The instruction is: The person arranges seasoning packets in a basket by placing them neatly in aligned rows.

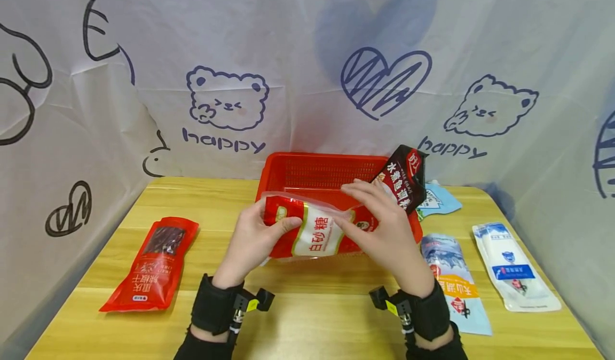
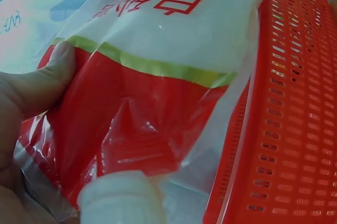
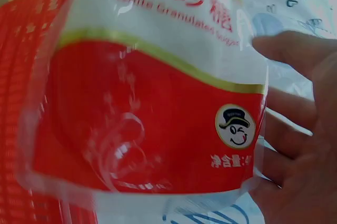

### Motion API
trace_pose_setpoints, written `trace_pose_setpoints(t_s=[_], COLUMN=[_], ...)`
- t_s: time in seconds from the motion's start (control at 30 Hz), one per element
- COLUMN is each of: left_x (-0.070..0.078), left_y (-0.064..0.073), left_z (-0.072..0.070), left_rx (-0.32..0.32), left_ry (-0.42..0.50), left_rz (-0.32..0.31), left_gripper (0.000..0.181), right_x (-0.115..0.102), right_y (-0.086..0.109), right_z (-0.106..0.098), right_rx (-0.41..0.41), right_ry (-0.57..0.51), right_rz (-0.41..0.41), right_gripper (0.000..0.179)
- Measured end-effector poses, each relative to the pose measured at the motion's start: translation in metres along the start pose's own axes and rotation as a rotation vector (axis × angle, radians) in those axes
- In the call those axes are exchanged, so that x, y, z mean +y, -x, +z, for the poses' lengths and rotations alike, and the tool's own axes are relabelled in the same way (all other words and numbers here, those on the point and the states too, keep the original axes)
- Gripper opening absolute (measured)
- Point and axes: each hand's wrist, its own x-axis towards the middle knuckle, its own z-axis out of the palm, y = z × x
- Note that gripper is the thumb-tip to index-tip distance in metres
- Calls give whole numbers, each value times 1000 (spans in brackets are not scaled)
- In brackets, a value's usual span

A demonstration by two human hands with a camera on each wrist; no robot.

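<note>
Both hands are at a red and white bag of white granulated sugar (image 1: pixel 318 232), raised in front of a red plastic basket (image 1: pixel 293 170). My left hand (image 1: pixel 252 237) grips its left end, thumb across the front and fingers behind. At the other end, my right hand (image 1: pixel 384 229) holds the bag loosely, thumb at the front and fingers reaching behind its edge. In the right wrist view, the fingertips are partly hidden by the bag. A white screw cap (image 2: pixel 122 200) shows at the lower corner of the bag in the left wrist view.
A black seasoning packet (image 1: pixel 408 175) leans at the basket's right side, with a light blue packet (image 1: pixel 439 202) behind. On the wooden table lie a red dried-chili packet (image 1: pixel 156 264) at left, a blue and orange salt pouch (image 1: pixel 454 280) and a white pouch (image 1: pixel 514 266) at right.
</note>
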Motion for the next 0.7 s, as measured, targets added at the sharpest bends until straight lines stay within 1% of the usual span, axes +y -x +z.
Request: trace_pose_setpoints(t_s=[0.13,0.23,0.37,0.5,0.7], left_x=[1,2,2,1,-2], left_y=[1,1,1,0,-1], left_z=[0,0,1,1,-1], left_rx=[-19,-25,-30,-38,-60], left_ry=[-38,-53,-59,-52,-35], left_rz=[-1,-4,-4,-11,-20], left_gripper=[38,36,35,34,36], right_x=[2,2,1,1,4], right_y=[1,1,2,4,3], right_z=[2,1,1,2,3], right_rx=[-119,-173,-186,-187,-150], right_ry=[65,89,93,64,11], right_rz=[-4,3,-14,-21,-59], right_gripper=[46,40,34,30,28])
